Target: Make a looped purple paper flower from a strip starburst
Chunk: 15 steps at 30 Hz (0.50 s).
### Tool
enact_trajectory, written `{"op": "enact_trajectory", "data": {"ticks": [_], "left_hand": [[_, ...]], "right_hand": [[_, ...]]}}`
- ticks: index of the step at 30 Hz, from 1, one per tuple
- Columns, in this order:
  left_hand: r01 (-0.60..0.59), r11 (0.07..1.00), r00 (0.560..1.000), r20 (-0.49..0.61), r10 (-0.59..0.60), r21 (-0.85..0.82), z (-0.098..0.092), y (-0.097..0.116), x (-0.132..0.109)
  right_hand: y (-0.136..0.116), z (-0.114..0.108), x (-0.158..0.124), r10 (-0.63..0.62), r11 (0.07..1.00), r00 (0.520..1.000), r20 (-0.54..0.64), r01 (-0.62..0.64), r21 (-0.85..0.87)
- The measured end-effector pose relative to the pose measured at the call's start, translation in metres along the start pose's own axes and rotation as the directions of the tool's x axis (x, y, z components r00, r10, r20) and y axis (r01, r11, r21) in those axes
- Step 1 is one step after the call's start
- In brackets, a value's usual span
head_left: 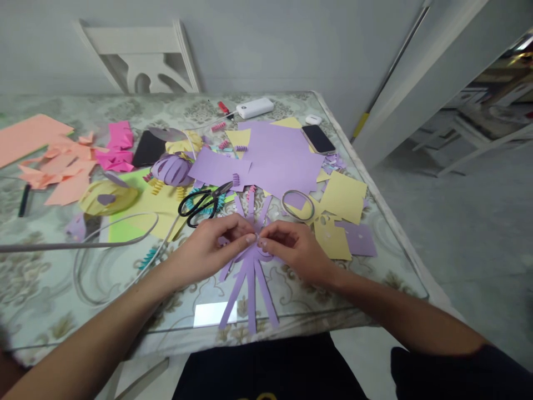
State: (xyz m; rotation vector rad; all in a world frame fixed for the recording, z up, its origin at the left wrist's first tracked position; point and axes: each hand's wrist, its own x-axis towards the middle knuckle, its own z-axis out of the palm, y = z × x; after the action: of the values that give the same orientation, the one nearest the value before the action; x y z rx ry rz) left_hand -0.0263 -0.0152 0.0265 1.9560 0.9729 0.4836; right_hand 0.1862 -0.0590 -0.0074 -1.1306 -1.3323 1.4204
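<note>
Purple paper strips [251, 291] fan out from a centre on the glass-topped table, some pointing toward me and others away. Over that centre, my left hand [227, 239] and my right hand [291, 247] meet with thumbs and forefingers pinched. A tiny whitish bit shows between the fingertips, too small to name. Black-handled scissors [195, 206] lie just beyond my left hand, blades pointing away to the right. Beyond my right hand rests a thin ring [297, 191], which looks like a roll of tape. The strips' middle is partly hidden by my fingers.
Purple sheets [283, 158] and yellow pieces [343, 195] spread across the back and right. Striped paper balls, one purple [171, 170] and one yellow [108, 198], sit left. A phone [317, 139], a white power bank [255, 108], a looping cable [125, 245] and orange paper [62, 161] lie around.
</note>
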Motion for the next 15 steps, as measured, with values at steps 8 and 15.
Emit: {"op": "enact_trajectory", "data": {"ticks": [8, 15], "left_hand": [[-0.036, 0.997, 0.999, 0.032, 0.033, 0.072, 0.0027, 0.0000, 0.0000], [-0.080, 0.995, 0.996, 0.029, 0.079, 0.062, 0.0080, -0.0010, -0.0013]], "right_hand": [[0.0025, 0.0005, -0.0004, -0.041, 0.994, 0.999, 0.018, 0.042, -0.096], [0.0015, -0.0002, -0.0010, -0.069, 0.992, 0.997, 0.046, 0.074, -0.104]]}}
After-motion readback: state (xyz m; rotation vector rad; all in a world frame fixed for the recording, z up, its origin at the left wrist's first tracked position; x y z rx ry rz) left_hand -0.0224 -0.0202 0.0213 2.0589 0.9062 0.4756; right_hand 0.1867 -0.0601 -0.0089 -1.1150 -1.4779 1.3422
